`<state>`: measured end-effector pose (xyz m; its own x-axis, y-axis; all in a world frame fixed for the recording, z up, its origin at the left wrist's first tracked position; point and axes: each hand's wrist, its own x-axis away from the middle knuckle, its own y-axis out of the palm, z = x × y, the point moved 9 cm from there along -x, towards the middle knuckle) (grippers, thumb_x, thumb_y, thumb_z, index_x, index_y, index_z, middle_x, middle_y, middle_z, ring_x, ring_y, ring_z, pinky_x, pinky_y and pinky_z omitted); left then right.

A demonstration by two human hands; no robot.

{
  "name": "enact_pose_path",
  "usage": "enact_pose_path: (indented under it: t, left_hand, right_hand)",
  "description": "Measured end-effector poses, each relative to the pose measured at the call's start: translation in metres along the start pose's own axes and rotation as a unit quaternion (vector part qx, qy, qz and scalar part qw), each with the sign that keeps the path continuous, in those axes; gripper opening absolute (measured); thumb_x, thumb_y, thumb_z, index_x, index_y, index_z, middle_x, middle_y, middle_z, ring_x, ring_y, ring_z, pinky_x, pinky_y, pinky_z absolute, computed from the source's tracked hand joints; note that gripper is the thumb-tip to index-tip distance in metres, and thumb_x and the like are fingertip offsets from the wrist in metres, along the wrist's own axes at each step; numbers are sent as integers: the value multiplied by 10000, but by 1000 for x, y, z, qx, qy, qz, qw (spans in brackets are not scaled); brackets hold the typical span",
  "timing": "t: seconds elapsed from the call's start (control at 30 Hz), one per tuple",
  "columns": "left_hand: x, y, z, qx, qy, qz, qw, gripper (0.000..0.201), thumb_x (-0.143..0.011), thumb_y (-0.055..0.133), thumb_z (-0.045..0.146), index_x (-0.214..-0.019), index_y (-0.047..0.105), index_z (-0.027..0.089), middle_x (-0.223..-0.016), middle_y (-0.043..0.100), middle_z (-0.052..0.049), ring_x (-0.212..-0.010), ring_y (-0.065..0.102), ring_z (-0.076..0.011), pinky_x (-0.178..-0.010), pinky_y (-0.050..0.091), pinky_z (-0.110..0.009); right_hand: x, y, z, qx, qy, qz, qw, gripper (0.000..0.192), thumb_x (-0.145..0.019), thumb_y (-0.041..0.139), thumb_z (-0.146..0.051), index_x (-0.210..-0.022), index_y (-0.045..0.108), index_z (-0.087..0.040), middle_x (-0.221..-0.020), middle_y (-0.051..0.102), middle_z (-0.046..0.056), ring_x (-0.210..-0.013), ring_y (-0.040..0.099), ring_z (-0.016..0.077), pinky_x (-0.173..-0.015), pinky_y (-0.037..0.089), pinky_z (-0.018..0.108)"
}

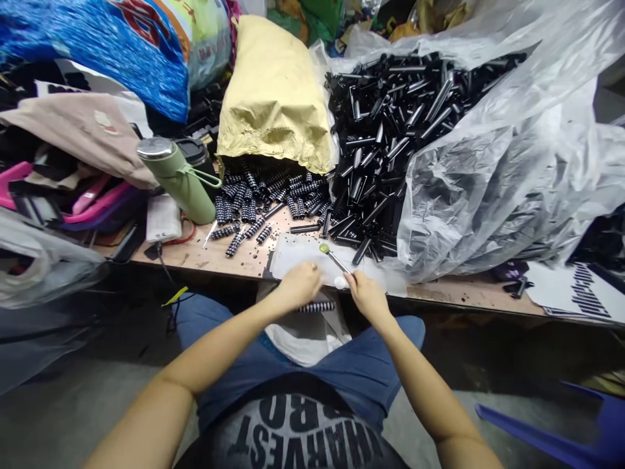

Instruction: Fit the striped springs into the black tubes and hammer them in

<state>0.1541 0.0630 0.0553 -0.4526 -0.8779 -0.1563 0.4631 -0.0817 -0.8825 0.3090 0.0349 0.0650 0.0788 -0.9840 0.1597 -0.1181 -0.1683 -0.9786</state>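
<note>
My right hand [367,294] is closed on a thin metal rod tool [339,262]. The tool's round yellow-green end [324,248] points away to the left, over a whitish flat board [293,255] at the table's front edge. To the left of it, my left hand [301,284] is blurred by motion, so its fingers cannot be made out. Just below that hand, a black-and-white ribbed cylinder [316,307] appears above a white bag [305,339] between my thighs. Whether the hand touches this cylinder I cannot tell.
Ribbed cylinders [239,202] spill from a yellow sack [276,98]. Many shiny black tubes [375,143] are heaped in a clear plastic bag [469,189]. On the left stand a green bottle [183,185] and a white power bank [163,218] with cables.
</note>
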Motion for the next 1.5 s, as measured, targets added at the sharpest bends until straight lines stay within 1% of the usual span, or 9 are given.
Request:
enact_pose_path:
  t: [0.13,0.23,0.47,0.67,0.83,0.93,1.03,1.2,1.5]
  left_hand:
    - [-56,-31,-59,-3,-116,67,991,249,-871,430,113,-895,677,82,-966,611,-208,-1021,546,-317,-860,471,-438]
    - [-78,-30,-86,5,-143,52,988,237,-841,443,60,-840,680,71,-855,621,-194,-950,595,-303,-840,485,-419]
    - [-8,-29,-12,106,53,171,978,282,-923,442,260,-1020,668,124,-902,659,-161,-886,636,-229,-849,521,-396]
    - [2,-36,1,188,95,185,960,285,-912,478,344,-1044,647,156,-959,672,-136,-959,628,-225,-884,512,-383]
    - [-54,-68,-102,165,-212,295,917,267,-948,373,284,-1071,554,131,-1070,619,-170,-1062,572,-257,-930,441,-384]
    - [-101,-60,-150,119,-341,209,909,342,-853,528,200,-1150,482,35,-1099,601,-266,-1113,557,-339,-947,404,-431]
    - [-126,-51,-170,125,-384,156,901,465,-766,596,103,-1195,446,7,-1136,584,-319,-1122,561,-367,-936,399,-447]
    - [-113,-46,-161,362,-322,163,859,597,-701,631,91,-1265,436,121,-1045,645,-162,-849,648,-224,-770,486,-340]
    - [-53,-22,-88,752,-213,78,619,365,-864,522,481,-1048,553,167,-662,531,24,-480,511,-90,-467,433,-222]
  right_hand:
    - [-18,0,23,-36,-2,63,997,380,-964,377,-464,-917,609,-166,-895,675,131,-843,630,241,-718,424,318]
    - [-31,-5,15,-242,-29,101,965,417,-935,387,-519,-923,623,-176,-939,667,102,-901,614,223,-799,467,341]
    - [-47,14,-53,-677,-71,-145,718,698,-902,220,-668,-1324,461,-167,-1183,635,142,-1047,635,222,-865,512,380]
    - [-47,15,-65,-713,-73,-183,673,699,-845,369,-696,-1273,523,-165,-1129,659,148,-1032,643,256,-896,500,449]
    - [-39,16,-50,-604,-94,-89,786,655,-667,718,-519,-1210,538,-200,-1159,618,112,-1056,623,259,-905,504,433]
    - [-29,24,-43,-419,-123,-80,896,689,-653,743,-479,-1240,519,-195,-1196,591,117,-1041,605,250,-927,489,444]
    - [-32,16,-30,-281,-165,-5,945,806,-640,762,-454,-1320,449,-154,-1321,503,178,-1221,491,305,-1040,400,484]
    - [-43,11,-21,-132,-202,55,969,944,-648,755,-509,-1404,352,-113,-1416,374,230,-1339,343,378,-1091,322,535]
    - [-38,11,-32,-83,-198,35,976,998,-629,752,-579,-1420,337,-134,-1407,357,223,-1308,360,418,-1045,350,557]
